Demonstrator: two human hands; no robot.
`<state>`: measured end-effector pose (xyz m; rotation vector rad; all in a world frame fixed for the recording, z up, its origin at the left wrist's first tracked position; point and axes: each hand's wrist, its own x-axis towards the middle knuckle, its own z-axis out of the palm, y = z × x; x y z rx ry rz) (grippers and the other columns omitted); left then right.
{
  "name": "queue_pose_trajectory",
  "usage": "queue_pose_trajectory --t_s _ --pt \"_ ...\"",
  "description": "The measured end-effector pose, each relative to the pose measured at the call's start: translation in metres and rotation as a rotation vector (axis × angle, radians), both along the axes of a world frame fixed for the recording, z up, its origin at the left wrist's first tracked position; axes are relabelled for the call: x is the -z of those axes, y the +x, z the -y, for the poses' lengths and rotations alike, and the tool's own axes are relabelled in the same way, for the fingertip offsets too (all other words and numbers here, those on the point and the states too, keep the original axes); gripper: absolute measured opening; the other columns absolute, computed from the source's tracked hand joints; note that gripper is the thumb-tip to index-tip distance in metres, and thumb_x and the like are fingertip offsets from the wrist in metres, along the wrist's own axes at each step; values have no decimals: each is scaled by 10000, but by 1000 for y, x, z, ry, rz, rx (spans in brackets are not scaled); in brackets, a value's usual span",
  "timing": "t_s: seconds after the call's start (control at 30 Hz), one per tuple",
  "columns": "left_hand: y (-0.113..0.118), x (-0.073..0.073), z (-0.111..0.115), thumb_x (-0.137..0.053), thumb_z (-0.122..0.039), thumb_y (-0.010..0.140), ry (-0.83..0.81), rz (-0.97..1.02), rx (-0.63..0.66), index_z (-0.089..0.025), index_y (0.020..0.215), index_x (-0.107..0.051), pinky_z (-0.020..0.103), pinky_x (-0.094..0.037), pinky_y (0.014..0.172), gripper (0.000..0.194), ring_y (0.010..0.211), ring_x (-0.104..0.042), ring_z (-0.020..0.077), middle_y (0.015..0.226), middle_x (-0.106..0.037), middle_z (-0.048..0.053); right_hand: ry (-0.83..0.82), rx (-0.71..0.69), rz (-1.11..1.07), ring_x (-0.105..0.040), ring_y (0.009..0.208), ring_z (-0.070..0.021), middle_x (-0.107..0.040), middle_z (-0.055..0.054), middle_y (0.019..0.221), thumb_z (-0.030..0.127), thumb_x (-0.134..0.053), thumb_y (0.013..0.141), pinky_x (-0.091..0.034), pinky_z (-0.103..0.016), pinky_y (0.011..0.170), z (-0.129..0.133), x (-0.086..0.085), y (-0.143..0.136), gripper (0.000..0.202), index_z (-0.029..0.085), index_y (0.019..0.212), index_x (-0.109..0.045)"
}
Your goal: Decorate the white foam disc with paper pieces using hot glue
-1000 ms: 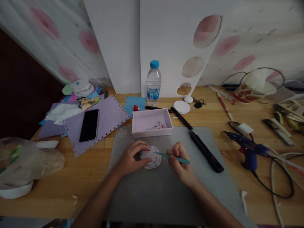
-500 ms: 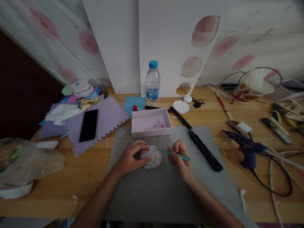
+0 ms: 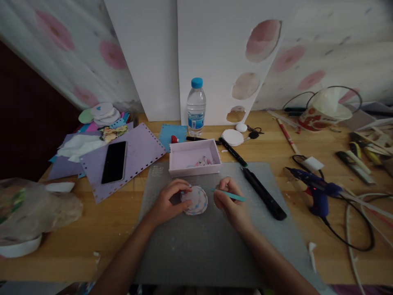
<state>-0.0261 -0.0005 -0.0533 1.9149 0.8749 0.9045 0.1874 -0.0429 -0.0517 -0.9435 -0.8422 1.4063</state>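
Observation:
A round, pale disc point(image 3: 198, 200) with blue and pink marks lies on the grey cutting mat point(image 3: 184, 250). My left hand point(image 3: 170, 200) grips its left edge between thumb and fingers. To the right of the disc, my right hand point(image 3: 229, 198) is closed on a thin teal tool point(image 3: 235, 196), whose tip points left and is apart from the disc. Just behind both hands stands an open, pale pink box point(image 3: 195, 169) with small pink and white pieces point(image 3: 204, 161) inside.
A black cutter point(image 3: 264, 194) lies right of my right hand, with a blue glue gun point(image 3: 319, 188) and cables beyond. Behind the box stands a water bottle point(image 3: 196, 108). A phone point(image 3: 114, 162) rests on purple paper point(image 3: 141, 151) at the left.
My right hand has drawn the teal tool back from the disc, so its tip no longer lies over it. My left hand still holds the disc. The view has shifted slightly.

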Motion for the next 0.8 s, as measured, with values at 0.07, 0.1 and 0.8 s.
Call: queue_pose_trajectory --t_s 0.07,0.1,0.8 --pt "1 -1 0 -720 -227 774 7 -6 -3 -191 995 -633 289 -493 781 240 937 -600 180 1048 -599 76 -14 -3 -37 -293 437 -62 -388 108 541 263 -643 831 -199 -199 429 0 2 0 233 245 808 -412" --pt "1 -2 0 -723 -230 773 10 -11 -4 -191 992 -633 287 -494 777 240 933 -600 180 1047 -598 76 -16 -5 -48 -291 441 -62 -384 109 545 257 -644 828 -198 -200 430 -1 4 0 238 244 804 -408" --pt "0 1 1 -739 -276 761 -11 -55 23 -193 1022 -638 313 -503 795 292 869 -604 173 1059 -605 79 -38 -178 27 -282 496 -73 -372 88 634 269 -617 840 -214 -213 466 3 4 -1 224 241 831 -395"
